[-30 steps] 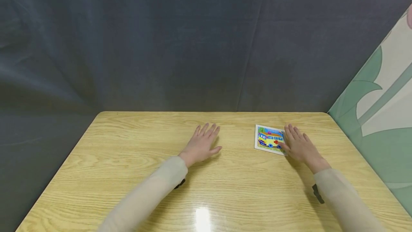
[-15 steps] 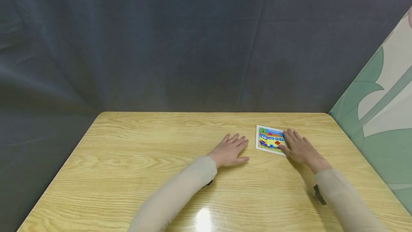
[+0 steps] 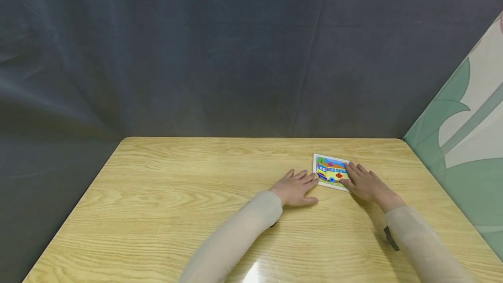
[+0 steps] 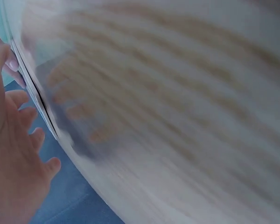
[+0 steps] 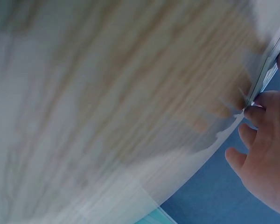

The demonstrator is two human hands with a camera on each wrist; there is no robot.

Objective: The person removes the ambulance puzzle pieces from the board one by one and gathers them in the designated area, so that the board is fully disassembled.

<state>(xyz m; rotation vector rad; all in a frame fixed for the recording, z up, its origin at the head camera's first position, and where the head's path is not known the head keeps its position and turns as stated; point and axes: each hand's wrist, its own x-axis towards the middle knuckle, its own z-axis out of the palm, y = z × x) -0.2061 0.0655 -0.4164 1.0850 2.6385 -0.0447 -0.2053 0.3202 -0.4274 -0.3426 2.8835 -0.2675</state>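
Observation:
A flat square picture board (image 3: 329, 172) with a white border and a cartoon ambulance lies on the table at right of centre. My left hand (image 3: 294, 188), fingers extended and spread, has its fingertips at the board's lower left corner. On the opposite side, my right hand (image 3: 367, 184) rests its thumb and fingertips over the board's right edge. From the left wrist, the left hand (image 4: 14, 158) appears beside the board's thin edge (image 4: 39, 106). Seen from the right wrist, the right hand (image 5: 270, 144) has fingertips against the board's edge (image 5: 266, 70). Neither hand curls round it.
The light wooden table (image 3: 177, 178) ends at the back against a dark grey cloth (image 3: 235, 56). A green and white patterned panel (image 3: 471, 143) borders the table on the right.
My left hand has moved right across the table from near the middle to the board's left side. The right hand has stayed at the board's right edge. The board has hardly moved.

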